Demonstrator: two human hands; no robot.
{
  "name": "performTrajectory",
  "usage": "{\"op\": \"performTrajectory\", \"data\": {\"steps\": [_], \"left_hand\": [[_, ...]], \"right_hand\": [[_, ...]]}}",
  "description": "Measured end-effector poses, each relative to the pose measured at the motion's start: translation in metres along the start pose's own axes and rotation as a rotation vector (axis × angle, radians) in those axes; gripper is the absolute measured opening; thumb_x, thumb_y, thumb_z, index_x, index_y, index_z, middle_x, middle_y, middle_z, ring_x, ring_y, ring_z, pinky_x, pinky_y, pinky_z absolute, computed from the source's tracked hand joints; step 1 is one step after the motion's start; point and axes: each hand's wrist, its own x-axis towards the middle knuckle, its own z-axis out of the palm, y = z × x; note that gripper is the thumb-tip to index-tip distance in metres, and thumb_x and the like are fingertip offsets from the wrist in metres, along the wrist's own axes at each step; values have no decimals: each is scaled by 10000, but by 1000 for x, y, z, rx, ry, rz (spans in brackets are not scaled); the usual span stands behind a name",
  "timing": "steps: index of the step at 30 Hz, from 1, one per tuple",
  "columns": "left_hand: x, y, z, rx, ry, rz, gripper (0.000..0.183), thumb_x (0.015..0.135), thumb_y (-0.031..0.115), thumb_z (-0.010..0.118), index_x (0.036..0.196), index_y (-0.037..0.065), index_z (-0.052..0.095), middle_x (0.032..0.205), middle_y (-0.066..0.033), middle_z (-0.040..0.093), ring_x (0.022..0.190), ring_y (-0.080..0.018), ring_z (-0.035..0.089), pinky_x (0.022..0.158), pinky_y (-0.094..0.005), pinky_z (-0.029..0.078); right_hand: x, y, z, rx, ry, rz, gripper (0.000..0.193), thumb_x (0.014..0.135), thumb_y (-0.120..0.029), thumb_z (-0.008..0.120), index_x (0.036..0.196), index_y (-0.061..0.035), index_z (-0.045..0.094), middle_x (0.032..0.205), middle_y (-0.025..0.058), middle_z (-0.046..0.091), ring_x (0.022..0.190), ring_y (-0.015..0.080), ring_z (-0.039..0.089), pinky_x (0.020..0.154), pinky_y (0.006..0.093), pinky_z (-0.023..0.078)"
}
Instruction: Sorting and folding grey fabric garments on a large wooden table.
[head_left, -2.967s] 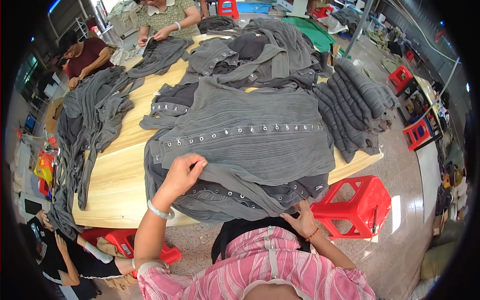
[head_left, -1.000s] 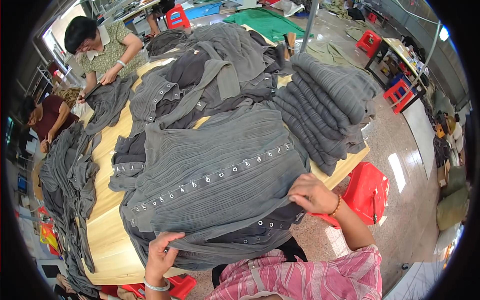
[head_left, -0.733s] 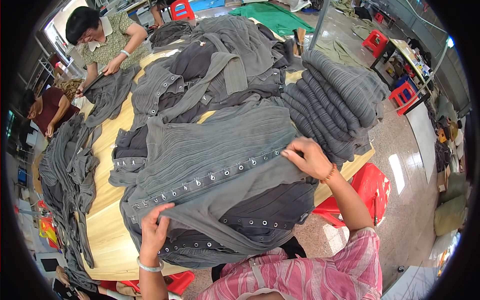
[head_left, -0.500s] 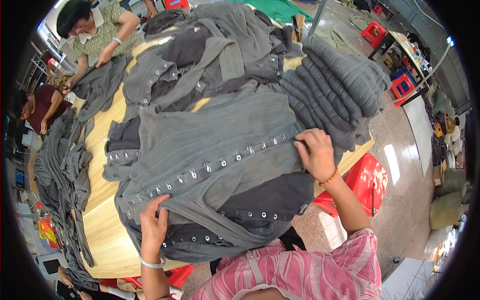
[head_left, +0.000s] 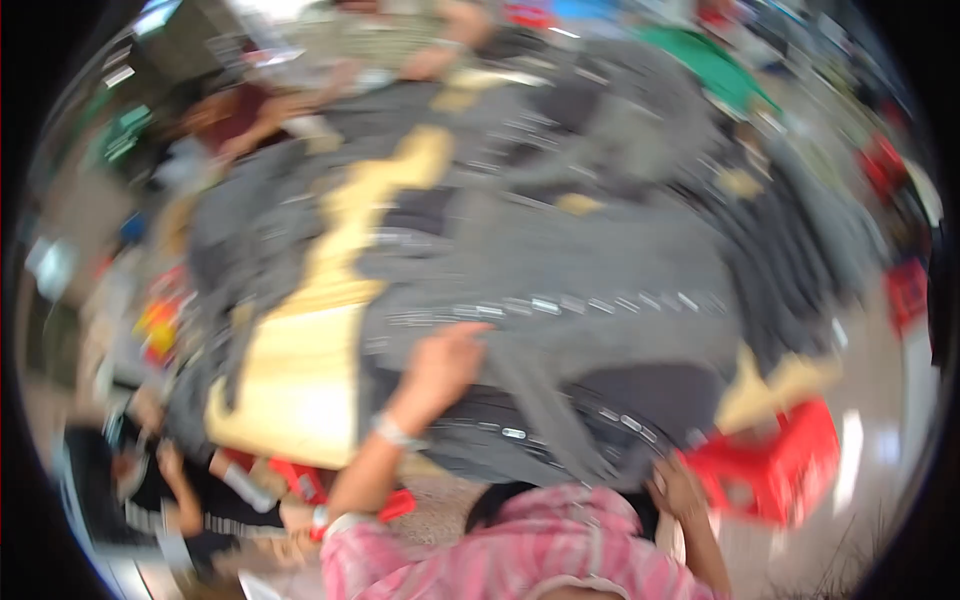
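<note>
A grey shirt (head_left: 600,255) lies spread on the table, with a row of shiny metal snaps or eyelets across it; the picture is smeared by motion. My left hand (head_left: 440,365) rests on the shirt just below the left part of that row, its fingers too blurred to read. Lower right, my right hand (head_left: 680,490) is near the front edge of the garments, close to the end of a grey sleeve (head_left: 545,400). Whether it grips cloth cannot be made out. Under the shirt show darker garments (head_left: 640,385) with more metal fittings.
Folded grey garments (head_left: 785,250) are stacked at the right of the wooden table (head_left: 300,370). A red plastic stool (head_left: 775,465) stands at the right front. More grey clothes (head_left: 250,230) lie at the left. Co-workers sit or stand at the far left and near left.
My view has swung left, so the scene sits further right. My right hand has left the shirt's right edge and come down towards me. My left hand stays near the snap row, slightly further in.
</note>
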Motion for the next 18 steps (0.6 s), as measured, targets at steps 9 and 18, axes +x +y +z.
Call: {"op": "performTrajectory", "data": {"steps": [9,18], "left_hand": [[-15,-49,52,-7,178,62,241,891,128,582,1092,31,672,1058,-175,672,1021,-375,633,873,-454,511],[-4,-34,53,0,225,122,213,881,120,602,1061,23,663,996,-172,664,999,-374,628,849,-468,506]], "right_hand": [[25,84,39,314,-467,239,570,878,-432,696,1312,-80,588,1254,180,618,1134,328,596,987,428,470],[28,51,-6,-963,149,-980,538,858,-424,712,1235,-47,638,1254,207,628,1160,347,597,1003,426,463]]}}
